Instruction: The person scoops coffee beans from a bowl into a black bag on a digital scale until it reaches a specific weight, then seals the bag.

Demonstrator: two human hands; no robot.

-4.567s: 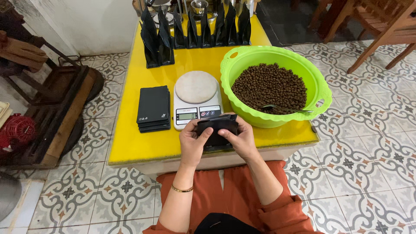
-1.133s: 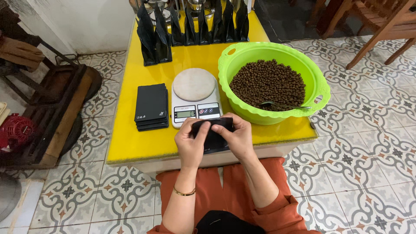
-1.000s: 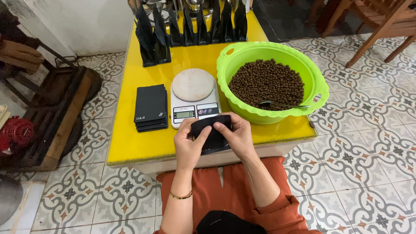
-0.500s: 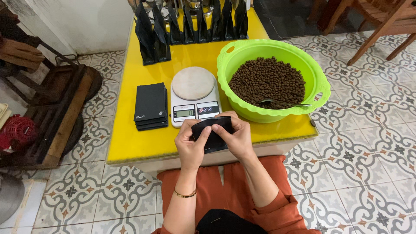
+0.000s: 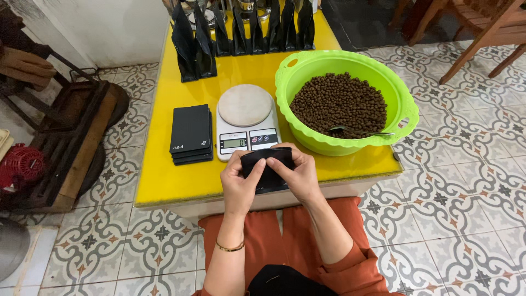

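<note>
Both of my hands hold one flat black pouch (image 5: 267,171) over the front edge of the yellow table (image 5: 164,181). My left hand (image 5: 238,183) grips its left side and my right hand (image 5: 298,175) its right side, fingers at the pouch's top edge. Just beyond the pouch stands a white kitchen scale (image 5: 245,121) with a round plate. To the right is a green bowl (image 5: 307,68) of brown pellets (image 5: 339,104) with a metal spoon (image 5: 359,131) in it. A stack of flat black pouches (image 5: 190,134) lies left of the scale.
A row of upright black pouches (image 5: 241,35) lines the far end of the table. Dark wooden furniture (image 5: 71,137) and a red object (image 5: 22,164) stand on the patterned tile floor at left. Wooden chair legs (image 5: 471,38) are at the upper right.
My hands have kept hold of the black pouch at the table's front edge, with only small shifts of the fingers along its top. Nothing else on the table has moved.
</note>
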